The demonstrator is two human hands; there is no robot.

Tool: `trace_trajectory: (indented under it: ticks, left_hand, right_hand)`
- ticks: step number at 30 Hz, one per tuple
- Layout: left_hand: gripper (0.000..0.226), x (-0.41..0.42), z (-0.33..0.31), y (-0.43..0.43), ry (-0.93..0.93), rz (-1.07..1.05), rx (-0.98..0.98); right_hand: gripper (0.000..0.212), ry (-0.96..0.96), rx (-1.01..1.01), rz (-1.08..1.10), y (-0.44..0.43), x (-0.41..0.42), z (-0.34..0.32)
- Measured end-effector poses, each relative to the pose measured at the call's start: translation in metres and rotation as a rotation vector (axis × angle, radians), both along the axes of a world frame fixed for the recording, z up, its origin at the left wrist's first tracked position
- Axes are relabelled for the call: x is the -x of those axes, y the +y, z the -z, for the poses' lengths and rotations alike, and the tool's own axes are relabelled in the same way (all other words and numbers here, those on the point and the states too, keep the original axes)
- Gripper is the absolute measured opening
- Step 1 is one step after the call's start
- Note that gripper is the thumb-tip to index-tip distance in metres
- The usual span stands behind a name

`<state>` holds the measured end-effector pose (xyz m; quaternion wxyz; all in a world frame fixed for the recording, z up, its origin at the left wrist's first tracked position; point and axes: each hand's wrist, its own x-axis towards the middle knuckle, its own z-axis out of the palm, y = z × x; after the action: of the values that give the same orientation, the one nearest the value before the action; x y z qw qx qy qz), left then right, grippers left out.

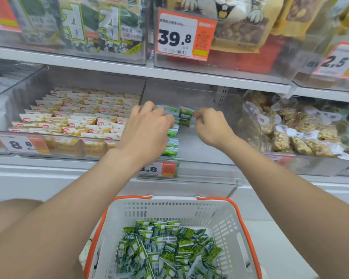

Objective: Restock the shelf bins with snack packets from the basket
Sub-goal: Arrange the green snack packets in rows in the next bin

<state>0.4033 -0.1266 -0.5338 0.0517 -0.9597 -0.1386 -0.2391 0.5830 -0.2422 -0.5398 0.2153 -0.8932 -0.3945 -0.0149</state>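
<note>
- Snack packets, green, stand rowed along the left wall of the clear bin; more fill the basket.
- Left hand curls round the row; right hand pinches a single packet at its far end.
- Judged best: seat it upright, with the row braced against toppling.
</note>
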Motion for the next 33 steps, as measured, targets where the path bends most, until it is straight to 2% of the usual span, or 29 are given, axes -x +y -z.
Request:
trace_trajectory:
  ticks: [2, 3, 4, 5, 7, 10, 12, 15, 17, 20, 25, 29, 33]
  left_hand:
    - [0.009, 0.015, -0.005, -0.024, -0.161, 0.063, 0.036]
    - [0.009, 0.024, -0.006, -0.037, -0.212, 0.079, 0.053]
    - [0.014, 0.033, -0.005, -0.051, -0.218, 0.091, 0.078]
    - [0.019, 0.042, 0.0, -0.063, -0.147, 0.098, 0.116]
    - [0.025, 0.053, 0.017, -0.078, 0.207, 0.092, 0.192]
    - [0.022, 0.053, 0.058, -0.084, 0.729, 0.114, 0.234]
    - [0.015, 0.049, 0.093, -0.083, 0.94, 0.108, 0.251]
    - [0.019, 0.045, 0.152, -0.076, 1.103, 0.034, 0.268]
    - [0.023, 0.049, 0.191, -0.069, 1.152, -0.033, 0.287]
    - [0.02, 0.065, 0.247, -0.058, 1.22, -0.121, 0.339]
    - [0.037, 0.101, 0.328, -0.034, 1.302, -0.258, 0.499]
    - [0.032, 0.112, 0.347, -0.032, 1.18, -0.299, 0.478]
    - [0.025, 0.109, 0.348, -0.033, 1.163, -0.312, 0.434]
  right_hand:
    - [0.038, -0.125, -0.186, -0.079, -0.027, 0.033, -0.008]
    - [0.036, -0.157, -0.248, -0.132, -0.042, 0.05, -0.01]
    - [0.033, -0.166, -0.265, -0.184, -0.057, 0.067, -0.011]
    - [0.032, -0.161, -0.234, -0.226, -0.072, 0.082, -0.01]
    - [0.033, -0.139, -0.053, -0.279, -0.097, 0.105, 0.002]
    - [0.03, -0.072, 0.359, -0.358, -0.124, 0.126, 0.036]
    - [0.025, -0.023, 0.557, -0.4, -0.135, 0.136, 0.058]
    - [0.017, 0.002, 0.755, -0.511, -0.137, 0.145, 0.082]
    - [0.01, 0.027, 0.826, -0.57, -0.133, 0.149, 0.093]
    - [0.015, 0.036, 0.876, -0.631, -0.125, 0.151, 0.109]
    - [0.018, 0.023, 0.899, -0.694, -0.109, 0.153, 0.126]
    - [0.017, 0.02, 0.906, -0.719, -0.101, 0.153, 0.131]
    - [0.014, 0.022, 0.92, -0.725, -0.098, 0.152, 0.131]
